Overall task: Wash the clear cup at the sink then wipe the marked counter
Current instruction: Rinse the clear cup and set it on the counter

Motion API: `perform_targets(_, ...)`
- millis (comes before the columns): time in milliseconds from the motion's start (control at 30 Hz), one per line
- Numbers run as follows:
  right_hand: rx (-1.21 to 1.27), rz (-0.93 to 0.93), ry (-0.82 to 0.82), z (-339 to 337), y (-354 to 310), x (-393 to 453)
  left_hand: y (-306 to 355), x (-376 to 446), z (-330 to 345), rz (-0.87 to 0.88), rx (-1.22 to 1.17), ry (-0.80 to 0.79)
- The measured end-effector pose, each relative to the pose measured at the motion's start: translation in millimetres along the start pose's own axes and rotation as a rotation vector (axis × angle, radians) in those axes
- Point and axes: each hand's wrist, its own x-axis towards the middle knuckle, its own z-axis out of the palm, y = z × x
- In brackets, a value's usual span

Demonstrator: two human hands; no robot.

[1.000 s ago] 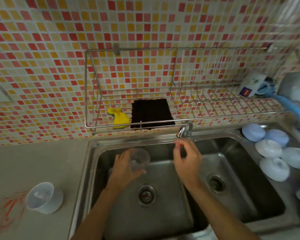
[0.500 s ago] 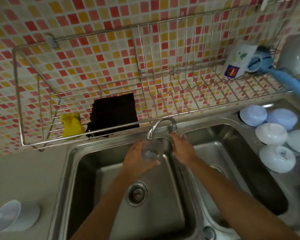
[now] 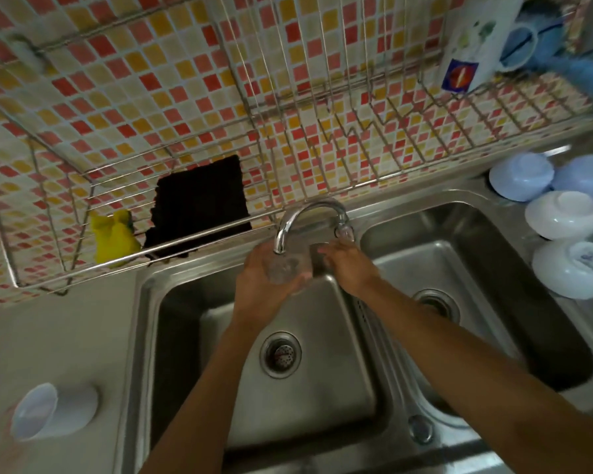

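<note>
My left hand (image 3: 264, 289) grips the clear cup (image 3: 286, 266) over the left basin of the steel double sink (image 3: 141, 336), right under the spout of the chrome faucet (image 3: 308, 217). My right hand (image 3: 348, 265) reaches to the faucet's base by the knob (image 3: 344, 232), fingers partly hidden behind the cup. I cannot tell whether water runs. Red marks on the counter (image 3: 18, 453) show faintly at the lower left.
A white cup (image 3: 53, 410) lies on its side on the left counter. The wire rack (image 3: 220, 138) on the tiled wall holds a yellow cloth (image 3: 113, 237), a black pad (image 3: 199, 203), a mug and a blue brush. Several upturned bowls (image 3: 562, 213) sit at right.
My left hand raised the clear cup from low in the basin to under the spout. My right hand moved to the faucet's base. The view tilted closer to the sink.
</note>
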Motion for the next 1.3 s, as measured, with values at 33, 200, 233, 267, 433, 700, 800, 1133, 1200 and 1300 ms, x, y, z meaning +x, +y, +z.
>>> perform_targets(33, 0.015, 0.012, 0.002, -1.7, -0.5, 0.1, -1.7, -2.2, -0.8, 0.0, -0.01, -0.005)
perform_targets(200, 0.064, 0.041, -0.024, -3.3, 2.2, 3.3, -9.7, -16.6, -1.6, 0.018, 0.024, -0.065)
perform_targets(233, 0.068, 0.049, -0.027, -3.0, 1.6, 3.5, -7.1, -16.3, -3.2, 0.015, 0.013, -0.033)
perform_targets(267, 0.07, 0.054, -0.023, -2.5, 1.0, 3.4, -5.9, -14.8, -3.8, 0.004, 0.009, -0.011)
perform_targets(433, 0.073, 0.067, -0.019, -1.3, 1.3, 3.1, -2.9, -20.2, 1.6, -0.008, 0.031, -0.12)
perform_targets(700, 0.113, 0.054, 0.009, -0.1, 0.0, 2.9, 2.1, -21.2, -4.9, -0.005, 0.032, -0.085)
perform_targets(800, 0.127, 0.047, 0.016, 2.8, 1.6, 4.4, 3.6, -28.9, -1.7, 0.041, 0.085, -0.197)
perform_targets(1133, 0.143, 0.037, 0.065, 6.9, 3.8, 3.9, -5.6, -25.4, 1.7, 0.031, 0.043, -0.144)
perform_targets(1200, 0.135, 0.02, 0.083, 8.2, 4.1, 3.8, -7.4, -25.5, 4.0, 0.026, 0.032, -0.144)
perform_targets(1300, 0.138, 0.066, 0.105, 11.3, 2.1, 5.0, -9.6, -24.4, 7.4, 0.028, 0.014, -0.136)
